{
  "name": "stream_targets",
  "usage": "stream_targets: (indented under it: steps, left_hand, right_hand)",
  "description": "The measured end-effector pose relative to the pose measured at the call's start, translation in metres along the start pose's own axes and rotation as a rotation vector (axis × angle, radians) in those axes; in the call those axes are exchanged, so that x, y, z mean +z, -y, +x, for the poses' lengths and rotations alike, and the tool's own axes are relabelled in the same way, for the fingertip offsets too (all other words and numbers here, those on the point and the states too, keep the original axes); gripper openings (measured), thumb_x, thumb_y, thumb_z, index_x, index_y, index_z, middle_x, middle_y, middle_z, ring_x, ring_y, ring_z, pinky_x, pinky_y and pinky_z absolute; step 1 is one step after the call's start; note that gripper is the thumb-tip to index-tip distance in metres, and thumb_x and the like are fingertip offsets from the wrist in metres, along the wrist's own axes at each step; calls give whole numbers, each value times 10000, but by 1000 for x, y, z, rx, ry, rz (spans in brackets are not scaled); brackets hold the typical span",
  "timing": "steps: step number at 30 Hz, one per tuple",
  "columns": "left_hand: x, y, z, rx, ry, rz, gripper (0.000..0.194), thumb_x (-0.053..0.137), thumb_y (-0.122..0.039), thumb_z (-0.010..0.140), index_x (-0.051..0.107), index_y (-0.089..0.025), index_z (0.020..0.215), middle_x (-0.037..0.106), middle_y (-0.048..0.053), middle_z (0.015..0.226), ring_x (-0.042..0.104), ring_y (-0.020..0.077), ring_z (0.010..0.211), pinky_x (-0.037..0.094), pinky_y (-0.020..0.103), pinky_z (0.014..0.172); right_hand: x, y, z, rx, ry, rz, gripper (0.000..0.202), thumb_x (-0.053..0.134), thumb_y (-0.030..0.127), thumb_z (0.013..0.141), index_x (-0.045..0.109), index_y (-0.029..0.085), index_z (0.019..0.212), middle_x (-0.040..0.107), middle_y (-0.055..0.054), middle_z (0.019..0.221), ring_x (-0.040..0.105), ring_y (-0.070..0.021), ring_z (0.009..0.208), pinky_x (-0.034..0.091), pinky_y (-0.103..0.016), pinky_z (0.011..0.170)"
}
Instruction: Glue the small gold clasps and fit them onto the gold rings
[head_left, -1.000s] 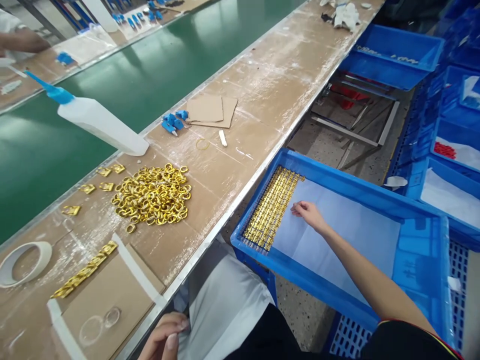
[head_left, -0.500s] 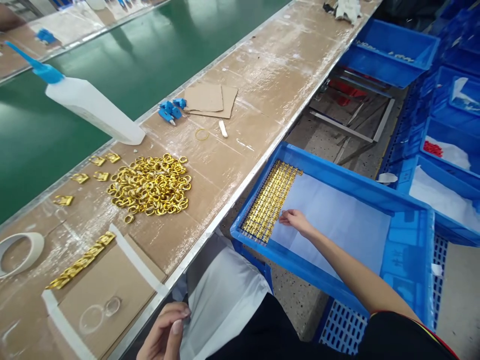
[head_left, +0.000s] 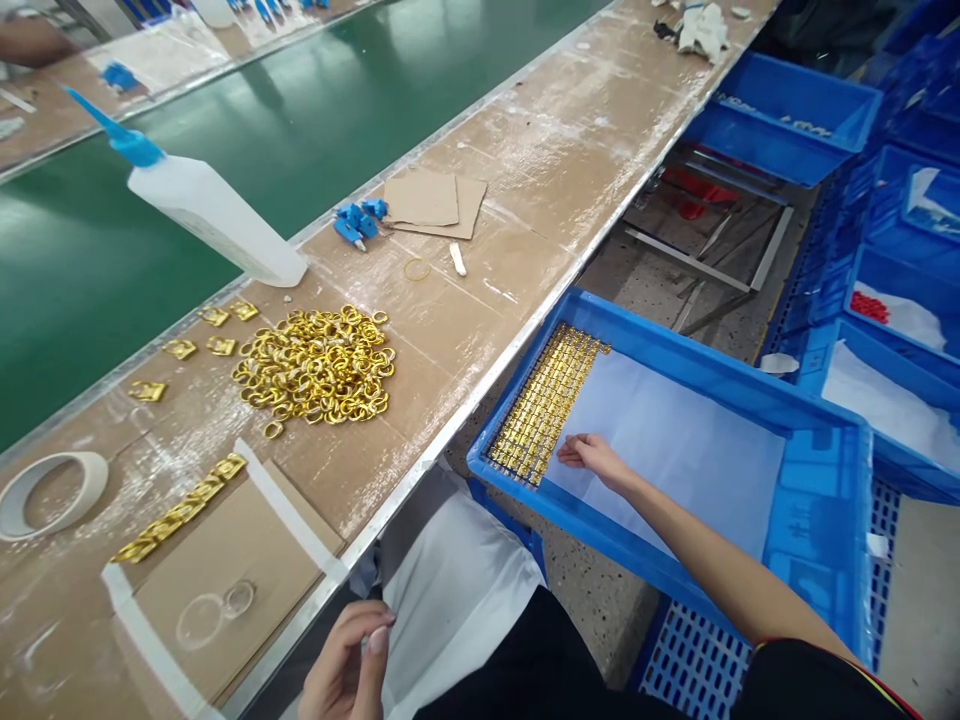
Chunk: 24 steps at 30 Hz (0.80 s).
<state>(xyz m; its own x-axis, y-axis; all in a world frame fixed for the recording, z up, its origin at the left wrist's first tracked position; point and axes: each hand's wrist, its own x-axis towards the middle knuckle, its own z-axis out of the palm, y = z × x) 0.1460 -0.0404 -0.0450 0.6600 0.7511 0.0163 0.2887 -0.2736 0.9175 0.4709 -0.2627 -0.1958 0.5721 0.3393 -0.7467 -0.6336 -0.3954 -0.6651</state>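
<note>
My right hand [head_left: 592, 457] is over the white sheet [head_left: 675, 430] in a blue plastic tray [head_left: 817, 480], palm side-on with its fingers stretched out and nothing visible in them. Its fingertips are beside the near end of several tight rows of shiny gold pieces [head_left: 551, 400], which line the tray's left side. Low in the view, near the table edge, my left hand [head_left: 349, 655] is loosely curled. A small gap shows between its thumb and index finger, and I see nothing held there; the other fingers are partly hidden.
Gold rings [head_left: 319, 365] lie heaped on the brown-covered table. Around them are loose gold pieces [head_left: 180, 348], a gold row [head_left: 180, 510] along taped cardboard [head_left: 247, 540], a tape roll [head_left: 52, 495] and a white bottle [head_left: 217, 215]. More blue bins [head_left: 795, 110] stand at right.
The view has shifted slightly, so the table things appear further right. My right hand's fingers have straightened from a more bent pose beside the gold rows. My left hand stays curled.
</note>
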Motion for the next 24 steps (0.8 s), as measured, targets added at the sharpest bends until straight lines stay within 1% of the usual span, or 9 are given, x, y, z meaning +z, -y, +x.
stream_targets:
  steps: [3,7,10,13,15,18,21,22,24]
  left_hand:
    - [0,-1,0,17,24,9,219,709,-387,896,728,-212,766,702,64,780,684,208,760,591,277,691]
    - [-1,0,-2,26,22,21,200,692,-366,907,718,-214,779,698,64,795,686,210,766,590,276,685]
    - [-2,4,-5,39,30,32,179,676,-344,918,708,-220,793,693,56,805,684,203,770,583,267,691]
    - [-3,8,-6,60,46,51,150,655,-306,933,696,-223,816,688,50,825,683,196,784,574,257,700]
    - [-3,10,-4,86,52,66,126,640,-273,942,688,-224,836,688,47,841,684,189,794,567,249,708]
    - [0,7,-3,144,52,57,125,612,-236,958,670,-221,849,681,41,819,678,177,766,554,243,704]
    - [5,-4,0,204,28,17,193,562,-241,988,633,-208,811,640,31,738,638,156,682,521,234,651]
    - [6,-8,1,210,13,14,212,552,-251,995,623,-203,802,632,32,727,631,154,677,512,233,647]
    - [5,-15,4,225,-12,6,257,529,-287,1010,607,-194,784,628,39,712,617,153,678,497,236,649]
  right_hand:
    - [6,1,-4,13,12,21,191,673,269,937,699,159,784,770,-104,770,763,-201,764,643,-334,832]
    - [11,4,-10,15,12,41,207,664,247,925,676,172,732,766,-100,766,760,-196,781,633,-325,859]
    - [16,7,-13,5,-17,49,205,674,254,902,667,187,709,761,-93,761,755,-195,789,627,-324,867]
    - [19,14,-19,-5,-75,36,220,688,293,876,657,199,679,751,-76,743,743,-187,746,629,-314,818]
    - [21,24,-30,-26,-115,4,270,705,355,856,644,201,643,735,-63,712,724,-178,691,623,-299,754]
    - [23,43,-63,-107,-147,-87,413,742,536,790,613,199,590,677,-45,624,665,-171,587,582,-276,618]
    - [21,54,-102,-276,-128,-199,584,715,762,693,570,210,572,582,-12,545,554,-155,507,488,-259,491]
    - [19,56,-111,-369,-182,-255,639,677,836,667,590,208,587,539,0,512,509,-151,472,444,-261,444]
    - [22,59,-121,-498,-286,-344,719,555,919,709,571,214,567,469,7,465,442,-147,427,385,-268,396]
